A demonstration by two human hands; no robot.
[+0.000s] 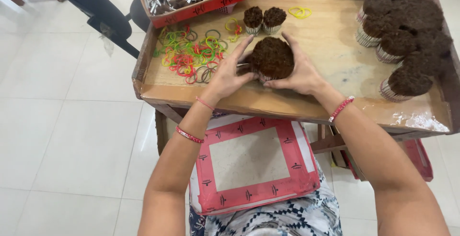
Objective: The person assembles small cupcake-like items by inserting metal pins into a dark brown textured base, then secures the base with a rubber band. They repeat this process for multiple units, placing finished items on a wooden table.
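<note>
Nearest the lens, a flat red-and-white box point(251, 161) rests on the person's lap, over patterned blue-and-white cloth point(282, 219). Both forearms reach forward from there onto the wooden counter point(330, 44).

At the far left of the counter lies a loose scatter of coloured rubber bands point(187, 54), green, red, yellow and dark ones tangled together. Behind them, at the counter's back edge, sits a red tray point(206, 3) filled with small dark sticks with pale ends.

Next to the bands, the left hand point(229, 75) presses its fingers and thumb against the left side of a round brown bundle point(272, 57), which stands on the counter near its front edge. The right hand point(301, 73) cups the bundle's right side, fingers curved over the top. So the bundle sits squeezed between the two hands, gripped by both. A red beaded bracelet point(341, 108) circles the right wrist, and thin red bands circle the left forearm.

Just behind the held bundle stand two small brown bundles point(264, 19) side by side, with a yellow rubber band point(300, 12) lying to their right.

Farther right, well apart from the hands, a heap of larger brown bundles point(405, 30) with pale striped bases fills the right end of the counter.
</note>
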